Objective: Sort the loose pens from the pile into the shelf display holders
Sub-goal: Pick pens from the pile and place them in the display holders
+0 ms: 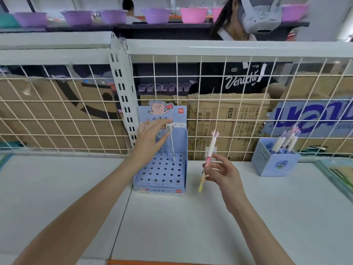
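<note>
A blue cardboard display holder [162, 171] with rows of round holes stands on the white shelf against the wire grid. My left hand [150, 138] pinches the round top of a white pen [172, 144] whose tip stands in a back hole of the holder. To the right, my right hand [221, 171] grips a pink and yellow pen [209, 157] with a claw-shaped top, held nearly upright above the shelf. A blue cup holder [271, 161] at the right holds several similar claw-topped pens [286, 140].
The white wire grid [238, 111] backs the shelf, with cardboard boxes behind it. A person in a black shirt [238, 79] stands on the far side. Flat packets [340, 175] lie at the right edge. Purple and pink bowls [156, 15] sit on a high shelf.
</note>
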### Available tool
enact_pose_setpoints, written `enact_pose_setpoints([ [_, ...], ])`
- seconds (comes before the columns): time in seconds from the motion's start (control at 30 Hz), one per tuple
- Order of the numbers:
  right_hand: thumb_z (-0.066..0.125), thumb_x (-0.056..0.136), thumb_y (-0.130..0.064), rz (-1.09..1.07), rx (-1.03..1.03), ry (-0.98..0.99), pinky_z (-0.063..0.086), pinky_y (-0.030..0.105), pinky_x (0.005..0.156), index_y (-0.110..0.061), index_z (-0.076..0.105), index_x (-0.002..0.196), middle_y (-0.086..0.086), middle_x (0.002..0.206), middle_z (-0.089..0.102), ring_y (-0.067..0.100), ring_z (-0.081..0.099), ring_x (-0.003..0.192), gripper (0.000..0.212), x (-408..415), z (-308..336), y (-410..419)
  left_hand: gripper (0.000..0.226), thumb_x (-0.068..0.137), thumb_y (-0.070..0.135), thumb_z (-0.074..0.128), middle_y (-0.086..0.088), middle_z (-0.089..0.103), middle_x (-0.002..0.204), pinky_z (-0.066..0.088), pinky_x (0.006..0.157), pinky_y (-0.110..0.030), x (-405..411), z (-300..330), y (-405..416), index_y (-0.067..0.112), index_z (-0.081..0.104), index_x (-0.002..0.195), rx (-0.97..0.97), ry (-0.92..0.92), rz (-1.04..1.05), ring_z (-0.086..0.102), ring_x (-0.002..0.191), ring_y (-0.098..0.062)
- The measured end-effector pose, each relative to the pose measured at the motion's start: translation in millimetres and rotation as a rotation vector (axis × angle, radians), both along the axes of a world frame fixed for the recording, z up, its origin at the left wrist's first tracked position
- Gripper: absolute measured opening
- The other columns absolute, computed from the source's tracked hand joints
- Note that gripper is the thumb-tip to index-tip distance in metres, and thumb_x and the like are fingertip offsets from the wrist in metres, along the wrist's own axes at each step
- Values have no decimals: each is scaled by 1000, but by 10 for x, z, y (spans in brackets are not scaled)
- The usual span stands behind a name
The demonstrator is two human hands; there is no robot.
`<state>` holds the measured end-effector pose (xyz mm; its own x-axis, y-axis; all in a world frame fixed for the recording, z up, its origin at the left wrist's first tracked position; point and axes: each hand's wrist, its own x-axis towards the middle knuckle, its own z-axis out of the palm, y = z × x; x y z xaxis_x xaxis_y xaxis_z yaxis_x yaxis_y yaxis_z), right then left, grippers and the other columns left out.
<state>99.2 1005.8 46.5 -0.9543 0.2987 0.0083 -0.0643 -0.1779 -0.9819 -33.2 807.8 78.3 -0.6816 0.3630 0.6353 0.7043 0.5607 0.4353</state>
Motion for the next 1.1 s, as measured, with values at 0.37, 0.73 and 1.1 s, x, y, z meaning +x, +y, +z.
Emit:
enact_pose_setpoints([
  [0.37,62,83,5,-72,-23,4,54,24,64,-13,59,118,7,85,67,19,63,82,40,-149,-47,-62,38,91,39,45,5,60,122,3,113,-26,-290,-151,-27,27,54,126,-51,74,8,50,118,-11],
  [0.73,60,81,9,-120,14,-3,53,23,63,-12,59,117,6,85,66,19,63,83,41,-147,-29,-72,39,90,34,45,-3,63,116,10,110,-38,-393,-226,10,20,60,123,-18,209,29,46,113,-5],
  [1.1,60,82,8,-135,44,1,54,27,67,-16,61,114,7,87,67,18,64,83,39,-154,-17,-96,36,90,34,47,-4,64,113,10,111,-42,-483,-287,-32,22,59,122,-53,259,42,50,111,-8],
])
